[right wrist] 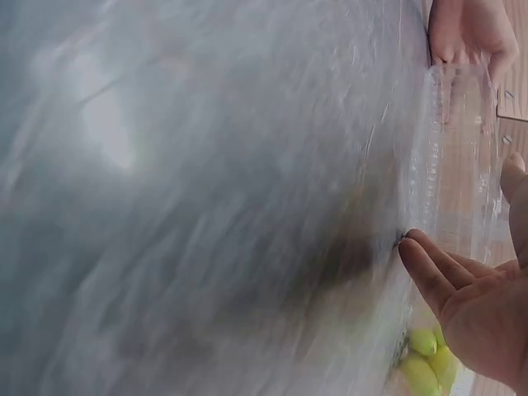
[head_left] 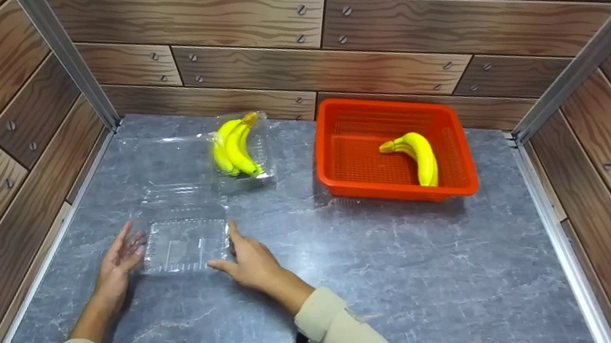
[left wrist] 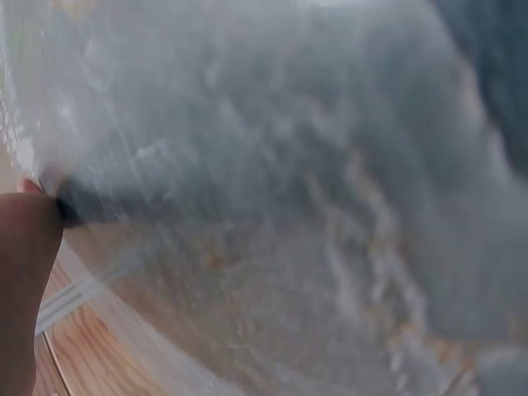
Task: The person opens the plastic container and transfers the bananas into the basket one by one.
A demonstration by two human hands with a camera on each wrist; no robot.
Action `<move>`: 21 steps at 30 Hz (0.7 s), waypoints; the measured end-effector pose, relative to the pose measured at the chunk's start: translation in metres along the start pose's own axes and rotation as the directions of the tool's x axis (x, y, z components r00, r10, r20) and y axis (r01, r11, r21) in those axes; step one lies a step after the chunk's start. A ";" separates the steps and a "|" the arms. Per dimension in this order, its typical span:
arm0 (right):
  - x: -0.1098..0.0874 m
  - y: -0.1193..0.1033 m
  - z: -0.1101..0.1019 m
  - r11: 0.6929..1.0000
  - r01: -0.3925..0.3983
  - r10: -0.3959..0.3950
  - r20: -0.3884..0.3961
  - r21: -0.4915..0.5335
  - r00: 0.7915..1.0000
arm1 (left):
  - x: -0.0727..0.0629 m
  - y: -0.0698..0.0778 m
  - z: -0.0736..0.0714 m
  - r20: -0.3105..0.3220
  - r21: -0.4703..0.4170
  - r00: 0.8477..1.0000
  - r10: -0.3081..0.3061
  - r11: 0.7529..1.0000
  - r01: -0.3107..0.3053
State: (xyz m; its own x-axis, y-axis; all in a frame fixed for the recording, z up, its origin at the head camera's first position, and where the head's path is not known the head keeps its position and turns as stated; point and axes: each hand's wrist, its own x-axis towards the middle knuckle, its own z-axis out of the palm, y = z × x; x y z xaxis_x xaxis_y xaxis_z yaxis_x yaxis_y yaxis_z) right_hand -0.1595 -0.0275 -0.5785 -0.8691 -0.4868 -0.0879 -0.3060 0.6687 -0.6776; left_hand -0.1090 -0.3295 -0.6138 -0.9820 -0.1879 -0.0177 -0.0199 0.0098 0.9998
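Observation:
An empty clear plastic clamshell box (head_left: 185,247) lies on the tabletop between my two hands. At its left side my left hand (head_left: 119,265) has its fingers extended along the wall. My right hand (head_left: 253,261) is at the opposite side, thumb spread toward the near corner and fingers straight along the edge; the right wrist view shows the same straight fingers (right wrist: 433,268) against the clear plastic. Behind, a bunch of yellow bananas (head_left: 236,145) sits in another clear plastic box (head_left: 266,158), with a clear lid (head_left: 167,157) spread out to its left.
A red plastic basket (head_left: 333,183) stands at the back, right of the boxed bananas, with another bunch of bananas (head_left: 421,156) inside. Wood-patterned walls (head_left: 249,13) with metal edge strips (head_left: 582,246) enclose the grey marbled tabletop (head_left: 415,278) at the back and sides.

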 end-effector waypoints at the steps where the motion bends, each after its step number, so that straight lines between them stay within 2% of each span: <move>1: 0.001 -0.002 0.002 1.000 0.001 -0.001 0.005 0.001 1.000 | 0.000 0.001 0.000 -0.032 0.000 0.999 -0.011 1.000 0.011; 6: 0.007 -0.013 0.007 0.999 -0.003 0.001 0.042 0.042 0.999 | 0.003 0.003 -0.004 -0.184 -0.010 0.982 -0.051 0.999 0.050; 12: 0.012 -0.020 0.012 0.994 -0.001 -0.016 0.155 0.107 0.988 | 0.005 0.001 -0.012 -0.357 -0.037 0.934 -0.033 0.999 0.021; 14: 0.013 -0.021 0.015 0.993 0.008 -0.028 0.171 0.120 0.985 | 0.006 -0.001 -0.014 -0.413 -0.008 0.910 -0.018 1.000 0.017; 17: 0.016 -0.022 0.018 0.990 0.012 -0.036 0.167 0.143 0.985 | 0.008 -0.001 -0.013 -0.504 0.058 0.864 -0.015 0.997 0.051; 21: 0.022 -0.023 0.023 0.986 0.008 -0.032 0.139 0.168 0.990 | 0.014 0.000 -0.005 -0.623 0.112 0.780 -0.052 0.982 0.155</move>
State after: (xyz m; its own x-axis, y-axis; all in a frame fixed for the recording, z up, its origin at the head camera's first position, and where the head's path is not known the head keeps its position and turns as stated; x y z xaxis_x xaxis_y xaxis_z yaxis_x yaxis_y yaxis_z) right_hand -0.1627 -0.0664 -0.5822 -0.7963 -0.5814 -0.1666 -0.2436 0.5604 -0.7916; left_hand -0.1213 -0.3371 -0.6142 -0.6485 -0.7591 -0.0571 -0.1926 0.0910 0.9771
